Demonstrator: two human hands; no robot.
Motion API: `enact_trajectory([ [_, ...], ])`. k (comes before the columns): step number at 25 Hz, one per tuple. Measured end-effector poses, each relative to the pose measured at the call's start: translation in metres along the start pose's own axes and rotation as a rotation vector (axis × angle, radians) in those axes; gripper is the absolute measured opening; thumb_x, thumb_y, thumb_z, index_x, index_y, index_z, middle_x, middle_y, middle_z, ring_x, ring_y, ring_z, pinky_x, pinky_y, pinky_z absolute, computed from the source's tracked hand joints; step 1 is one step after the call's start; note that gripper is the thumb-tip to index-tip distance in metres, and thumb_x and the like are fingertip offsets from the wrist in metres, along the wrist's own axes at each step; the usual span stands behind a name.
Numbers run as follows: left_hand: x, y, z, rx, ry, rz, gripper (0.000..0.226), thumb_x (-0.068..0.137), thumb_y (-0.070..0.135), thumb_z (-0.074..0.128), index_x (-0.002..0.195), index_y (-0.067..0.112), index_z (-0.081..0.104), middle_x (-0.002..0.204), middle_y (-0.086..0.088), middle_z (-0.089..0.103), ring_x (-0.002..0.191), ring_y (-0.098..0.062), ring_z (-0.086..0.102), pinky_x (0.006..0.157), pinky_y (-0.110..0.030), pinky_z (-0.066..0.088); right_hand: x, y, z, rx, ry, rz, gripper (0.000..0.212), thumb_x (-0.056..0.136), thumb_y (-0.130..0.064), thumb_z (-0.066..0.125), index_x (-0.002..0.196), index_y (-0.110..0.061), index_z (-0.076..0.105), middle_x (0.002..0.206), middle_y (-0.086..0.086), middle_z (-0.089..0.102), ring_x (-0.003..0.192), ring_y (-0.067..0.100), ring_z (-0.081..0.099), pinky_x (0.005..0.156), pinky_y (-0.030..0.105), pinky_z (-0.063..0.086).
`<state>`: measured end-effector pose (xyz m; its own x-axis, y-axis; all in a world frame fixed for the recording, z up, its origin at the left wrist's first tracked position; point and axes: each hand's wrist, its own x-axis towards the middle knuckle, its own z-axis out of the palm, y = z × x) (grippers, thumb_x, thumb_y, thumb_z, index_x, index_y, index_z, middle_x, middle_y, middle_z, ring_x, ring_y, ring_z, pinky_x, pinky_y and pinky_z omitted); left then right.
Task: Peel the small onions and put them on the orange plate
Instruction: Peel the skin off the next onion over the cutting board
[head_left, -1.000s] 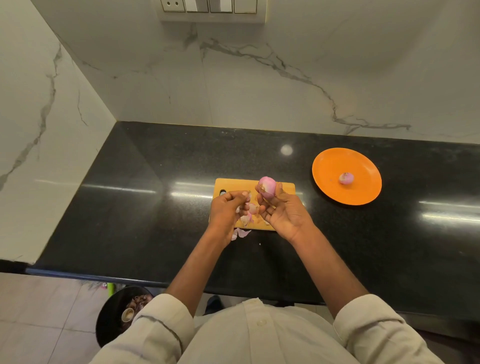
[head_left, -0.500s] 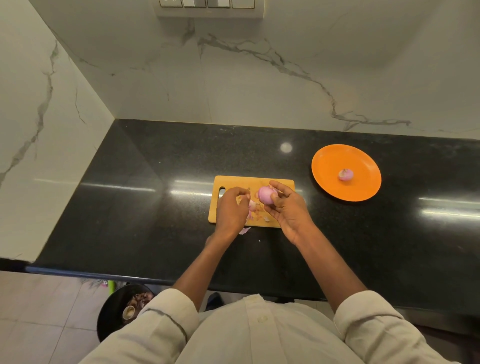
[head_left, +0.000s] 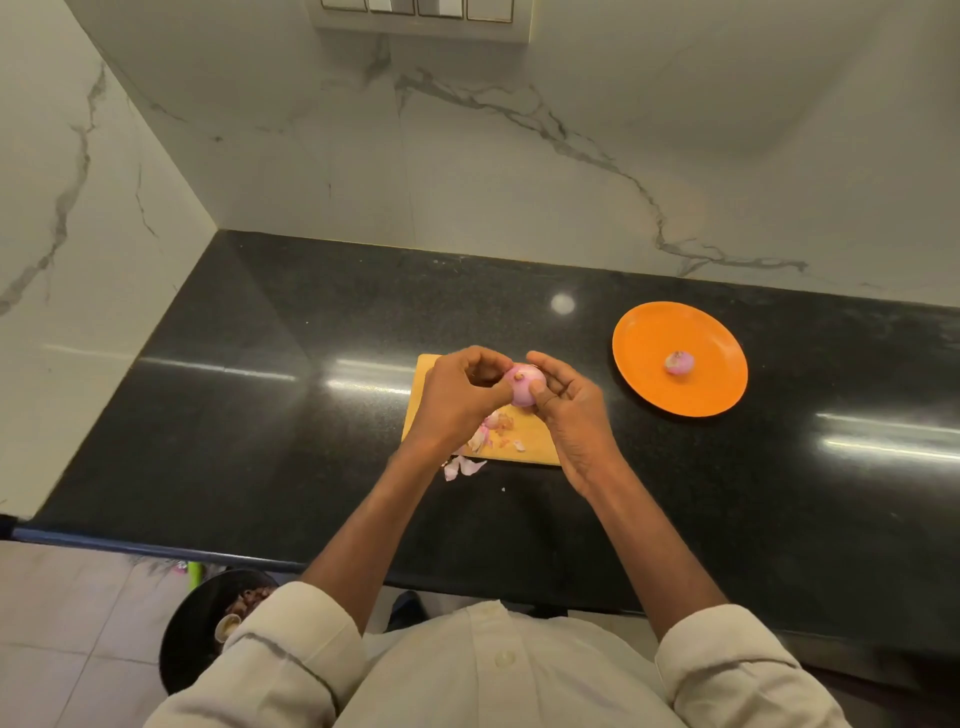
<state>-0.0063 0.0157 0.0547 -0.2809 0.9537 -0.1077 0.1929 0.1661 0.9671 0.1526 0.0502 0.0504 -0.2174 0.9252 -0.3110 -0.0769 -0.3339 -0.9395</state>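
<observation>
A small pink onion (head_left: 525, 384) is held between both hands above the wooden cutting board (head_left: 535, 441). My right hand (head_left: 571, 410) grips it from the right with curled fingers. My left hand (head_left: 462, 400) pinches at its top left side, where a brown root end shows. Loose pink and brown peel scraps (head_left: 493, 428) lie on the board, and a few pale pieces (head_left: 462, 466) lie on the counter just in front of it. The orange plate (head_left: 649, 332) sits to the right with one peeled onion (head_left: 679, 362) on it.
The black stone counter (head_left: 260, 415) runs from the left marble wall to the right edge of view, with a marble backsplash behind. On the floor at lower left stands a black bin (head_left: 192, 634) with peelings inside. A switch panel (head_left: 415, 10) is on the wall.
My left hand has come up from the board to the onion and now pinches it. My right hand has kept hold of the onion throughout.
</observation>
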Motion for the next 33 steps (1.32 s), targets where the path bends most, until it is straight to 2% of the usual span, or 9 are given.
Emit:
enact_trajectory([
  [8, -0.008, 0.016, 0.014, 0.189, 0.031, 0.003, 0.032, 0.091, 0.005, 0.078, 0.110, 0.017, 0.055, 0.097, 0.000, 0.064, 0.084, -0.010, 0.063, 0.064, -0.012, 0.054, 0.000, 0.003, 0.003, -0.060, -0.014, -0.012, 0.035, 0.105, 0.000, 0.056, 0.137, -0.010, 0.067, 0.128, 0.006, 0.074, 0.120, 0.019, 0.072, 0.104, 0.044, 0.059],
  [14, -0.006, 0.009, 0.010, 0.139, 0.066, -0.027, 0.030, 0.090, -0.005, 0.071, 0.107, 0.015, 0.056, 0.095, 0.001, 0.063, 0.085, -0.009, 0.062, 0.069, -0.020, 0.054, -0.003, 0.003, 0.013, -0.076, 0.012, -0.009, 0.032, 0.105, -0.002, 0.059, 0.131, -0.015, 0.071, 0.128, 0.006, 0.074, 0.118, 0.019, 0.072, 0.099, 0.041, 0.062],
  [17, -0.001, -0.002, -0.002, 0.012, 0.022, -0.078, 0.023, 0.092, -0.010, 0.067, 0.106, 0.007, 0.060, 0.095, -0.006, 0.067, 0.081, -0.013, 0.068, 0.069, -0.024, 0.058, -0.007, -0.004, 0.017, 0.023, 0.057, 0.059, 0.025, 0.107, -0.007, 0.056, 0.123, -0.018, 0.072, 0.124, 0.007, 0.073, 0.110, 0.021, 0.074, 0.085, 0.031, 0.064],
  [19, -0.003, -0.003, -0.006, -0.087, -0.044, -0.124, 0.017, 0.099, -0.003, 0.067, 0.115, 0.003, 0.063, 0.103, -0.010, 0.072, 0.082, -0.013, 0.075, 0.072, -0.023, 0.062, -0.006, -0.007, 0.015, 0.031, 0.078, 0.071, 0.024, 0.107, -0.009, 0.057, 0.124, -0.017, 0.072, 0.121, 0.003, 0.073, 0.108, 0.020, 0.074, 0.081, 0.029, 0.064],
  [21, -0.007, 0.000, -0.005, -0.147, -0.043, -0.115, 0.020, 0.103, 0.012, 0.071, 0.121, 0.005, 0.066, 0.110, -0.011, 0.075, 0.092, -0.017, 0.078, 0.077, -0.024, 0.063, -0.006, -0.009, 0.015, 0.078, 0.074, 0.084, 0.026, 0.107, -0.008, 0.057, 0.128, -0.013, 0.072, 0.118, 0.003, 0.074, 0.105, 0.019, 0.076, 0.079, 0.028, 0.064],
  [23, -0.010, 0.002, -0.005, -0.124, -0.030, -0.099, 0.025, 0.099, 0.019, 0.076, 0.119, 0.007, 0.067, 0.109, -0.010, 0.076, 0.093, -0.018, 0.079, 0.076, -0.024, 0.063, -0.005, -0.009, 0.016, 0.085, 0.064, 0.091, 0.027, 0.107, -0.008, 0.058, 0.130, -0.013, 0.072, 0.122, 0.004, 0.074, 0.107, 0.019, 0.075, 0.080, 0.028, 0.064],
  [25, -0.008, 0.002, -0.007, -0.094, -0.004, -0.078, 0.020, 0.097, 0.015, 0.079, 0.111, 0.005, 0.070, 0.103, -0.012, 0.077, 0.087, -0.016, 0.079, 0.074, -0.024, 0.062, -0.005, -0.008, 0.017, 0.061, 0.060, 0.088, 0.027, 0.107, -0.010, 0.059, 0.129, -0.014, 0.072, 0.124, 0.004, 0.073, 0.111, 0.020, 0.074, 0.082, 0.030, 0.064],
  [30, -0.007, 0.004, -0.020, -0.032, -0.031, 0.028, 0.008, 0.095, 0.013, 0.080, 0.096, 0.006, 0.078, 0.090, -0.011, 0.080, 0.087, -0.028, 0.080, 0.081, -0.044, 0.067, -0.005, -0.006, 0.013, -0.009, 0.035, 0.048, 0.026, 0.106, -0.013, 0.061, 0.129, -0.015, 0.073, 0.124, 0.003, 0.073, 0.114, 0.023, 0.074, 0.094, 0.044, 0.064],
  [33, -0.006, 0.008, -0.014, 0.132, 0.017, 0.119, 0.011, 0.094, 0.012, 0.079, 0.087, 0.007, 0.072, 0.078, -0.008, 0.077, 0.075, -0.029, 0.076, 0.071, -0.048, 0.066, -0.005, -0.007, 0.013, -0.045, 0.035, 0.011, 0.027, 0.106, -0.012, 0.061, 0.131, -0.014, 0.071, 0.122, 0.001, 0.074, 0.113, 0.021, 0.073, 0.092, 0.039, 0.064],
])
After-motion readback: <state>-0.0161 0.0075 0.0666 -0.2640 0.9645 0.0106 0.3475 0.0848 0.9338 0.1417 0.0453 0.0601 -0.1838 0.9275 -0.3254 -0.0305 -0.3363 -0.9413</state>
